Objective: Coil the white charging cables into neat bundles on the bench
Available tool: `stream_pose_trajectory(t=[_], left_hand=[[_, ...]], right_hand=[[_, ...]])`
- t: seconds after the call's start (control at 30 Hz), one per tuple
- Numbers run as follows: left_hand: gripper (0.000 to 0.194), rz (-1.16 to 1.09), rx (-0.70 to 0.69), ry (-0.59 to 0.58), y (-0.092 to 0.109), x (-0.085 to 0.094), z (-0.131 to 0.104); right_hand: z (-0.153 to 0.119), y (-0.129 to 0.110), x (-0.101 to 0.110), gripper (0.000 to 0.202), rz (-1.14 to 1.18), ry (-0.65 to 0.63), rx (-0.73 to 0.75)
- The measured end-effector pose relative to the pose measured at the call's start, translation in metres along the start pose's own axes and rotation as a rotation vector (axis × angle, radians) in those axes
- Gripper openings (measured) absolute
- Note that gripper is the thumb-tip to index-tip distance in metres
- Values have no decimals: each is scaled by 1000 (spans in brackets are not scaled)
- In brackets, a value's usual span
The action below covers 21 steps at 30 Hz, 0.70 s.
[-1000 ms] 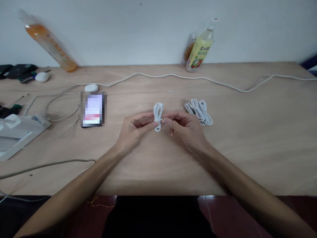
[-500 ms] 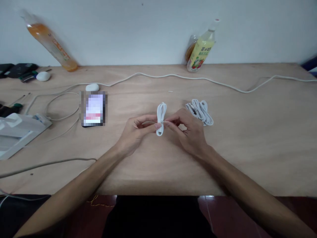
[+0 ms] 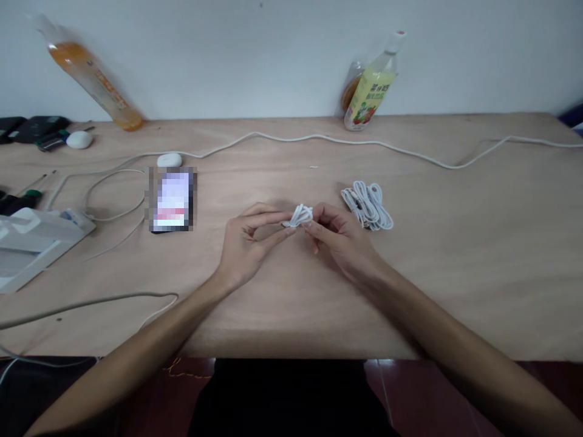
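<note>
A small coiled white cable (image 3: 301, 215) is held just above the wooden table, between my two hands. My left hand (image 3: 252, 240) pinches its left end between thumb and fingers. On the other side, my right hand (image 3: 341, 240) grips the right end with thumb and forefinger. The bundle is seen nearly end-on, so most of its length is hidden. Right behind my right hand lies a pile of coiled white cables (image 3: 370, 206).
A phone (image 3: 173, 200) with a blurred screen lies left, below a white rounded case (image 3: 169, 160). One long white cable (image 3: 310, 138) crosses the table's back. An orange drink bottle (image 3: 95, 85) and a yellow-labelled bottle (image 3: 371, 91) lean near the wall. A white holder (image 3: 40, 243) stands far left.
The coiled cable has turned from upright to almost end-on between my hands. My right hand has shifted from pinching at its middle to gripping its right end.
</note>
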<state>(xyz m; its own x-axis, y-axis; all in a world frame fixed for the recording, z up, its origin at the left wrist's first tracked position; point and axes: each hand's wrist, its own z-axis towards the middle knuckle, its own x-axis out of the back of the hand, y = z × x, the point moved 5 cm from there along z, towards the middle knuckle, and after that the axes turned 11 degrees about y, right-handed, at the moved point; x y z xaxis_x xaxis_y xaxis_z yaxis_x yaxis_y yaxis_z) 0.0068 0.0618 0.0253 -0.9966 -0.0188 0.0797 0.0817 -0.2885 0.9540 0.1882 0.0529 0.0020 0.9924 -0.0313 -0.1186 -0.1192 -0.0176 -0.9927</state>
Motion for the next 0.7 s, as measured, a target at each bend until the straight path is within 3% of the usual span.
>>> stream_pose_trajectory(t=[0.13, 0.3, 0.47, 0.57, 0.7], left_hand=[[18, 80, -106, 2, 4, 1, -2], [22, 186, -333, -50, 16, 2, -6], [23, 257, -470, 3, 15, 7, -5], [22, 191, -395, 36, 10, 7, -4], [16, -34, 12, 13, -1, -1, -3]], right_hand=[[-2, 5, -1, 37, 89, -62, -179], [-5, 7, 1, 40, 129, -108, -310], [-4, 3, -1, 42, 37, -91, -174], [-4, -3, -1, 40, -89, -8, 29], [-7, -12, 3, 23, -243, 134, 306]])
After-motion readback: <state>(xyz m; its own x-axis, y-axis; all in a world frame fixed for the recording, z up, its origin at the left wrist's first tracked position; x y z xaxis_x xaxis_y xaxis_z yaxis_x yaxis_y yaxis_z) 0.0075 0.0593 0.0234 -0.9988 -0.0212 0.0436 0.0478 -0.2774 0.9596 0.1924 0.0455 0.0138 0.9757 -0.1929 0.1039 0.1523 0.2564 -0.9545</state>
